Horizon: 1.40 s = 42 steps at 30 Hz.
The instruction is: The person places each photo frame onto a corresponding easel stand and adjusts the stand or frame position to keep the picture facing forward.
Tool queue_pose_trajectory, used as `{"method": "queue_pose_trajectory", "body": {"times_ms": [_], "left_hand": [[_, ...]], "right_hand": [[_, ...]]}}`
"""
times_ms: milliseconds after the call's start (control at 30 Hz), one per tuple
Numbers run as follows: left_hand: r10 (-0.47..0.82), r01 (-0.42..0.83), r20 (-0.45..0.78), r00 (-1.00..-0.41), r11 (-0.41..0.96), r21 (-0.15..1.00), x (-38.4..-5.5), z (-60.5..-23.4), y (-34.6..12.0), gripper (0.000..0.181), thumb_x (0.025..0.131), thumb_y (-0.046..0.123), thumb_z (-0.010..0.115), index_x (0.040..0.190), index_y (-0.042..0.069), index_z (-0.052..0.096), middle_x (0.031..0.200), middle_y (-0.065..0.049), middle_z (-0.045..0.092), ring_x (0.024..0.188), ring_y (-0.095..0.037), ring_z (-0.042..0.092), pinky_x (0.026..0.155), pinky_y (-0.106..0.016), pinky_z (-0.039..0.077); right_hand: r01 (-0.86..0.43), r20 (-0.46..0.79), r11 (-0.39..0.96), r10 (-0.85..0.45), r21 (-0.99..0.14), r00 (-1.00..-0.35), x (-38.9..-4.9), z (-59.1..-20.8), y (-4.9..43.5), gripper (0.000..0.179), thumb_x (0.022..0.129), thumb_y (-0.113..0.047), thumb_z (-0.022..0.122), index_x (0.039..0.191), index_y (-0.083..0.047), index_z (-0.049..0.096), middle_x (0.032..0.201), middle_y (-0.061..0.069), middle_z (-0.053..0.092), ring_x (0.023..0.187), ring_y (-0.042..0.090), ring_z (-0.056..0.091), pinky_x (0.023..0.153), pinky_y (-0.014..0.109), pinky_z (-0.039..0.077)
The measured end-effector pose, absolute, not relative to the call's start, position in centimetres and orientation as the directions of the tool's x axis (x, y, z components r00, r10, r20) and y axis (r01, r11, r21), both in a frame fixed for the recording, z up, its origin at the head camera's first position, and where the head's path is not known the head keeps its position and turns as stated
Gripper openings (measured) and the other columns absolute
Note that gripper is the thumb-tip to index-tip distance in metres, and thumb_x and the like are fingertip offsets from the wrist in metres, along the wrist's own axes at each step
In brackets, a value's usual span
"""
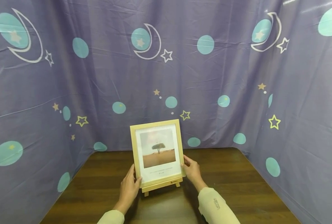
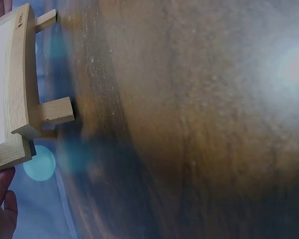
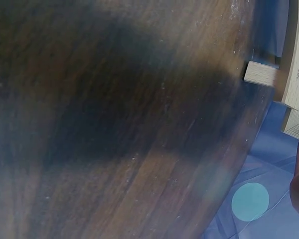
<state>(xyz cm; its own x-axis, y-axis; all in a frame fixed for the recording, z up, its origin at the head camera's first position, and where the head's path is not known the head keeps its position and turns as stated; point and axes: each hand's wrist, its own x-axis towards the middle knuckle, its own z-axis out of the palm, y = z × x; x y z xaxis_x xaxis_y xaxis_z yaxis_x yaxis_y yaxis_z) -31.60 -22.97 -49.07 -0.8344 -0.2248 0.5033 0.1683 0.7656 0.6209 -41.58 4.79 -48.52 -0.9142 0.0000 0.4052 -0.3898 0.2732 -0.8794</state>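
A light wood picture frame [image 1: 136,152] with a print of a tree [image 1: 159,146] on brown ground leans back on a small wooden easel [image 1: 162,184]. My left hand [image 1: 129,186] holds the frame's lower left side, thumb on the front edge. On the opposite side, my right hand [image 1: 193,171] grips the lower right edge, its fingers partly hidden behind. In the left wrist view, the easel's ledge [image 2: 26,74] and short front legs [image 2: 57,110] show close over the table. Dark lettering marks the ledge [image 3: 293,74] in the right wrist view.
The dark brown wooden table [image 1: 224,183] has rounded far corners. A purple curtain [image 1: 210,81] with moons, stars and teal dots hangs behind it and along both sides. Pale sleeves [image 1: 214,205] cover the forearms.
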Motion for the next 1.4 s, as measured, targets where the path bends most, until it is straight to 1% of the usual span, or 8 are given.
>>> {"method": "queue_pose_trajectory", "body": {"times_ms": [200, 400, 600, 800, 867, 1100, 1233, 1400], "left_hand": [[-0.190, 0.192, 0.505, -0.842, 0.770, 0.609, -32.1, -49.2, -23.2, 0.071, 0.089, 0.009, 0.073, 0.149, -0.005, 0.037, 0.126, -0.027, 0.061, 0.090, -0.034, 0.067, 0.074, -0.050, 0.053], [-0.153, 0.233, 0.521, -0.840, 0.765, 0.600, -32.5, -48.9, -23.1, 0.071, 0.089, 0.006, 0.073, 0.149, -0.004, 0.037, 0.134, -0.026, 0.056, 0.094, -0.036, 0.068, 0.078, -0.051, 0.054], [-0.118, 0.250, 0.515, -0.849, 0.769, 0.589, -33.1, -48.8, -23.2, 0.072, 0.089, 0.004, 0.072, 0.150, -0.004, 0.035, 0.141, -0.027, 0.050, 0.096, -0.038, 0.068, 0.082, -0.052, 0.054], [-0.105, 0.268, 0.526, -0.844, 0.766, 0.584, -33.7, -48.8, -23.4, 0.072, 0.088, 0.003, 0.073, 0.149, -0.005, 0.037, 0.140, -0.029, 0.050, 0.097, -0.040, 0.067, 0.085, -0.053, 0.052], [-0.102, 0.269, 0.528, -0.843, 0.771, 0.578, -33.9, -48.8, -23.4, 0.073, 0.087, 0.003, 0.073, 0.149, -0.004, 0.037, 0.140, -0.029, 0.050, 0.100, -0.040, 0.065, 0.087, -0.054, 0.051], [-0.095, 0.268, 0.517, -0.851, 0.768, 0.582, -34.4, -48.4, -23.3, 0.072, 0.088, 0.002, 0.072, 0.150, -0.003, 0.036, 0.142, -0.028, 0.049, 0.118, -0.046, 0.056, 0.098, -0.057, 0.044], [-0.094, 0.265, 0.508, -0.856, 0.765, 0.588, -34.4, -48.2, -23.1, 0.070, 0.089, 0.000, 0.071, 0.150, -0.004, 0.036, 0.142, -0.028, 0.048, 0.122, -0.046, 0.053, 0.101, -0.057, 0.043], [-0.097, 0.261, 0.502, -0.860, 0.760, 0.596, -34.3, -48.2, -23.0, 0.070, 0.089, 0.000, 0.070, 0.149, -0.005, 0.036, 0.142, -0.028, 0.049, 0.120, -0.045, 0.055, 0.099, -0.057, 0.044]], "right_hand": [[-0.399, 0.420, 0.284, 0.013, -0.872, -0.907, -40.9, -48.6, 5.0, 0.044, 0.089, 0.004, 0.068, 0.132, 0.002, 0.062, 0.117, 0.023, 0.068, 0.109, 0.034, 0.064, 0.084, 0.043, 0.056], [-0.404, 0.438, 0.318, 0.042, -0.858, -0.898, -40.5, -48.8, 5.4, 0.045, 0.088, 0.003, 0.069, 0.133, 0.001, 0.062, 0.115, 0.020, 0.069, 0.105, 0.032, 0.066, 0.083, 0.042, 0.057], [-0.384, 0.426, 0.305, 0.083, -0.872, -0.901, -39.9, -48.9, 5.4, 0.046, 0.089, 0.002, 0.069, 0.134, -0.002, 0.062, 0.113, 0.018, 0.070, 0.102, 0.030, 0.068, 0.081, 0.040, 0.058], [-0.391, 0.447, 0.319, 0.122, -0.863, -0.886, -39.3, -49.0, 5.2, 0.046, 0.088, 0.002, 0.070, 0.133, -0.003, 0.063, 0.111, 0.018, 0.071, 0.100, 0.030, 0.068, 0.081, 0.043, 0.057], [-0.390, 0.454, 0.333, 0.138, -0.858, -0.880, -39.2, -49.1, 5.1, 0.046, 0.087, 0.002, 0.071, 0.132, -0.004, 0.064, 0.110, 0.018, 0.071, 0.100, 0.029, 0.068, 0.083, 0.044, 0.056], [-0.380, 0.455, 0.338, 0.178, -0.861, -0.873, -38.8, -49.1, 4.9, 0.047, 0.086, 0.003, 0.071, 0.132, -0.005, 0.064, 0.108, 0.017, 0.072, 0.100, 0.028, 0.068, 0.085, 0.044, 0.055], [-0.386, 0.466, 0.352, 0.176, -0.852, -0.867, -38.7, -49.1, 5.0, 0.047, 0.086, 0.003, 0.071, 0.132, -0.004, 0.064, 0.105, 0.016, 0.073, 0.097, 0.027, 0.068, 0.081, 0.043, 0.056], [-0.384, 0.464, 0.356, 0.174, -0.852, -0.868, -38.8, -49.2, 5.1, 0.047, 0.086, 0.002, 0.071, 0.132, -0.005, 0.064, 0.103, 0.015, 0.073, 0.095, 0.027, 0.069, 0.079, 0.042, 0.056]]}}
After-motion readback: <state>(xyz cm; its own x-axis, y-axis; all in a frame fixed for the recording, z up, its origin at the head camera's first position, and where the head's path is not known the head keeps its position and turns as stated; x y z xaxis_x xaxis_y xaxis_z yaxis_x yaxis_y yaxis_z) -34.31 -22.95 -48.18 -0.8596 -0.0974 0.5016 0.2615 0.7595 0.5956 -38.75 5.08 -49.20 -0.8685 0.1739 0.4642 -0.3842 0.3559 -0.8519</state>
